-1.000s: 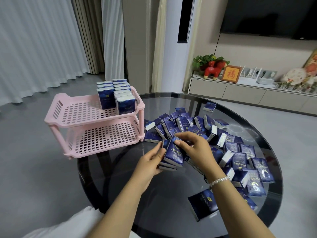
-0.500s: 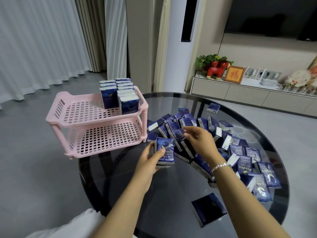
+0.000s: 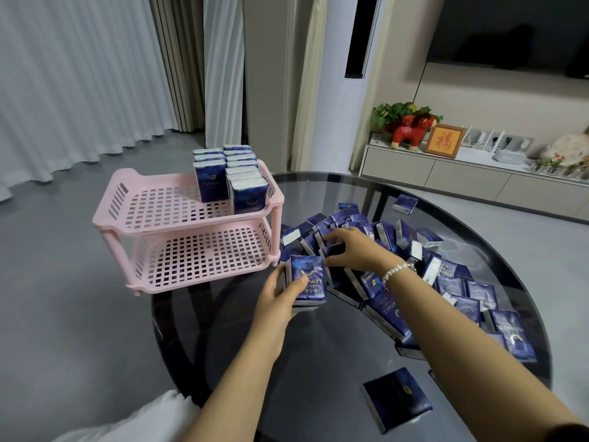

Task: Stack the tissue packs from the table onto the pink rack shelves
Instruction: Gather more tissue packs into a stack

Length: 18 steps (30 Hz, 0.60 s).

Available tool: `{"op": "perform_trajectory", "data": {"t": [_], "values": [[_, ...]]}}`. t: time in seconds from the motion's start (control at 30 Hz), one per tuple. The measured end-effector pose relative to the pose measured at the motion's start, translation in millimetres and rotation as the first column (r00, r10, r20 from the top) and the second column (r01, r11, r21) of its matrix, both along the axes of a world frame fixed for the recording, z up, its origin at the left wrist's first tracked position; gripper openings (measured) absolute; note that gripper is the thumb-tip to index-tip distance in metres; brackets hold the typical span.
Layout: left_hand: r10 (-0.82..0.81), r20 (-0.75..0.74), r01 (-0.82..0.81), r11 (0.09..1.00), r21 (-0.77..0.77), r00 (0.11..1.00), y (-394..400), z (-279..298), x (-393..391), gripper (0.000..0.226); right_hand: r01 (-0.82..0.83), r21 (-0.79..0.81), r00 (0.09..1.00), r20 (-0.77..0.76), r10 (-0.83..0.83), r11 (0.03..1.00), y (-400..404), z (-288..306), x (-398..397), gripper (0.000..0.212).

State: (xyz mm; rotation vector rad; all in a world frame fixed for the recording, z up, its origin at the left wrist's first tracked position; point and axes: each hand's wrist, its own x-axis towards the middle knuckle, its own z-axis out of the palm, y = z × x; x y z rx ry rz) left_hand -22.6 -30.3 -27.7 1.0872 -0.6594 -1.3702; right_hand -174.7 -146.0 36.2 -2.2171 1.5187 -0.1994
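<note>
The small stack of tissue packs (image 3: 307, 283) stands upright near the table's centre, held by the left hand (image 3: 280, 296): thumb pressed across the glossy navy front, fingers wrapped behind. The wrappers are soft crinkled film, rectangular, printed with a yellow crescent and pale lettering. At 1 o'clock from that stack the right hand (image 3: 353, 250) reaches into the loose heap of packs (image 3: 395, 250), fingers curled over a dark pack there; whether it truly grips that pack or only rests on it, I cannot tell. A beaded bracelet (image 3: 398, 271) circles that wrist.

The heap sprawls from 12 o'clock round to 4 o'clock on the round table (image 3: 318, 362), whose top is dark smoked glass, smooth and reflective. One flat pack (image 3: 396, 398) lies alone at 5 o'clock, near the rim.

At 10 o'clock from the held stack sits the pink rack (image 3: 197, 237), moulded plastic with square-grid perforated shelves and slotted end walls, its near corner resting on the table's edge. Its upper shelf carries two rows of upright packs (image 3: 231, 177) at the far right corner; the lower shelf (image 3: 204, 256) shows only its lattice.

Beyond, pleated white curtains (image 3: 79, 74) hang over grey floor.
</note>
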Motion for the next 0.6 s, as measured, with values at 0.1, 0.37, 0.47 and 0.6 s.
{"op": "perform_trajectory", "data": {"t": [0.1, 0.37, 0.47, 0.6], "values": [[0.013, -0.007, -0.013, 1.000, -0.004, 1.000, 0, -3, 3, 0.056, 0.063, -0.027, 0.989, 0.135, -0.059, 0.998, 5, 3, -1, 0.039], [0.067, -0.028, -0.068, 0.997, -0.034, 0.997, 4, -4, 7, 0.060, 0.220, 0.026, 0.846, 0.493, -0.204, 0.975, 21, 13, -12, 0.043], [0.074, -0.016, -0.075, 0.995, -0.064, 0.997, 6, -4, 7, 0.059, 0.237, 0.046, 0.809, 0.545, -0.223, 0.971, 29, 13, -13, 0.049], [0.101, 0.010, -0.100, 0.991, -0.091, 0.995, 12, -2, 6, 0.063, 0.250, 0.188, 0.633, 0.711, -0.307, 0.950, 50, 10, -8, 0.024]]}}
